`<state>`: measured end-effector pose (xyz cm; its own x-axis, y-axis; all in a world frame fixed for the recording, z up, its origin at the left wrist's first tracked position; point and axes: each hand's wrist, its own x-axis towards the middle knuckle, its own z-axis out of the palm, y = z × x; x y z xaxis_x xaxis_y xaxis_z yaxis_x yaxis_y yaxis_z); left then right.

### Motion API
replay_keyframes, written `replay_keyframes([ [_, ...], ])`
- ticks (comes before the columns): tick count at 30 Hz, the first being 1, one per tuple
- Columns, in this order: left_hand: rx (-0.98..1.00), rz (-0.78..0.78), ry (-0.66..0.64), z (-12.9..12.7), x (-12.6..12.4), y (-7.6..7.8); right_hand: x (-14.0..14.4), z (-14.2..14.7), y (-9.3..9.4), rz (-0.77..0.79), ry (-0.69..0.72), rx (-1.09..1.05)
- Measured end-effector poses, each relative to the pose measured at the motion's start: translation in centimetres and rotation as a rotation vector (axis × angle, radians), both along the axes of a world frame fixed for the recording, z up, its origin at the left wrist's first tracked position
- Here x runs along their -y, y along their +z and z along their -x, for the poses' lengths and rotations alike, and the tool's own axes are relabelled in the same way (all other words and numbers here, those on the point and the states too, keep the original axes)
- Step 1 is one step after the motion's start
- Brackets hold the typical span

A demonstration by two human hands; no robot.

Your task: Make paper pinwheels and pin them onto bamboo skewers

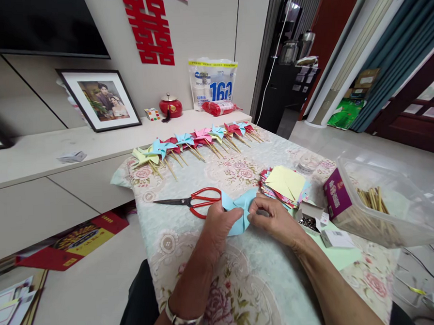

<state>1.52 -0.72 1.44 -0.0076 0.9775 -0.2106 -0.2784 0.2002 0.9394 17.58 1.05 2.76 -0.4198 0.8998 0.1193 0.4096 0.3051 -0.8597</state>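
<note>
A light blue paper pinwheel (238, 225), its points folded toward the middle, is held between my two hands above the flowered tablecloth. My left hand (220, 223) grips its left side, the thumb pressed on the paper near the centre. At the right edge of the paper, the thumb and fingers of my right hand (272, 217) are pinched together; whether a pin is between them is too small to tell. Red-handled scissors (190, 201) lie just beyond my left hand, blades pointing left. Right of my right hand sits a small open box of metal pins (309, 220).
Finished pinwheels on sticks (203, 136) line the table's far edge. A stack of cut paper squares (285, 182) lies behind my right hand. Beside it stand a small white box (337, 238) and a clear plastic bin (396, 192) holding thin wooden sticks (375, 200).
</note>
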Motion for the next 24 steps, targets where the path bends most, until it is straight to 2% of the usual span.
replay_keyframes([
  [10,0.063,0.004,-0.001,-0.14,0.17,0.12,-0.10,0.30,-0.49,0.025,-0.097,-0.027],
  [24,-0.005,-0.012,-0.014,-0.09,0.07,0.14,0.16,0.53,-0.09,0.035,-0.083,-0.024],
])
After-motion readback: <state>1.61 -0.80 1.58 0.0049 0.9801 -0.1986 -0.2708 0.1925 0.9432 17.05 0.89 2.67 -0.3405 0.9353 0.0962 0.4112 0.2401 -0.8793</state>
